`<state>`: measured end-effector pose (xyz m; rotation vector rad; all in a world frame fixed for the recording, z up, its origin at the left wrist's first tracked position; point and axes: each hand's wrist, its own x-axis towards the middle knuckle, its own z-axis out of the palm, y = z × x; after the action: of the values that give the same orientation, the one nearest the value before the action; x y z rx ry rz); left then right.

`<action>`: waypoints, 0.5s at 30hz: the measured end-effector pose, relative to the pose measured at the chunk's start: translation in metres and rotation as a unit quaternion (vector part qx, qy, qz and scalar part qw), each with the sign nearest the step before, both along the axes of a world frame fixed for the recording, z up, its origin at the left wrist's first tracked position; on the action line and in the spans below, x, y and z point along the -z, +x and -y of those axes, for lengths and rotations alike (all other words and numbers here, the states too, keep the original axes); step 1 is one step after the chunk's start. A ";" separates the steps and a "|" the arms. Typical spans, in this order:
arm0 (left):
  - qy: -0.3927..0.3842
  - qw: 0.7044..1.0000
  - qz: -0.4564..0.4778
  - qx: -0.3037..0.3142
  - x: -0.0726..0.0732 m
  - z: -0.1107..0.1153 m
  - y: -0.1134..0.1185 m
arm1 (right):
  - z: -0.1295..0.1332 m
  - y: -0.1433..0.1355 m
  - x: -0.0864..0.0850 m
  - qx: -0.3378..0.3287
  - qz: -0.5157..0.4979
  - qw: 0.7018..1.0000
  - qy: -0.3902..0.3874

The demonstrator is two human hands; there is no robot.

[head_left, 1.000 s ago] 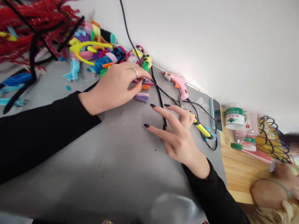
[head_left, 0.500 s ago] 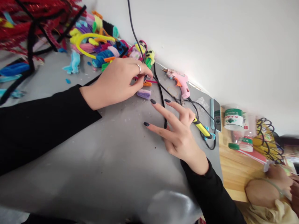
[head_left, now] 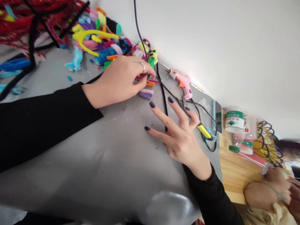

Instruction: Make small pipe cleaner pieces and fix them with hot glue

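My left hand (head_left: 122,79), with a ring on one finger, pinches the top end of a black pipe cleaner (head_left: 164,100) on the grey table cover (head_left: 98,162). The stem runs down toward my right hand (head_left: 178,131), whose fingers are spread with thumb and forefinger closed on its lower end. A small purple fuzzy piece (head_left: 146,93) and an orange piece (head_left: 150,83) lie just under my left fingertips.
A heap of coloured pipe cleaners (head_left: 100,40) and red glittery stems (head_left: 35,18) fills the far left. A pink glue gun (head_left: 184,83), a yellow-handled tool (head_left: 204,131), a phone (head_left: 217,116) and bottles (head_left: 235,120) lie right. Another person's hand (head_left: 269,187) is at the lower right.
My right hand has lifted its fingers a little and shifted slightly along the black stem. My left hand keeps its pinch in the same spot.
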<state>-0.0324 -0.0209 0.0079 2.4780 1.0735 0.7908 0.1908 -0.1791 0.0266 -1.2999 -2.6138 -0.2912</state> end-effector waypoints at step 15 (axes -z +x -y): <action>0.033 0.999 -0.004 -0.006 0.002 -0.001 0.000 | 0.003 0.003 -0.004 0.016 0.019 0.999 -0.034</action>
<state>-0.0326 -0.0202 0.0061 2.5341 1.0840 0.8331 0.1938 -0.1826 0.0306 -1.3710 -2.6578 -0.2361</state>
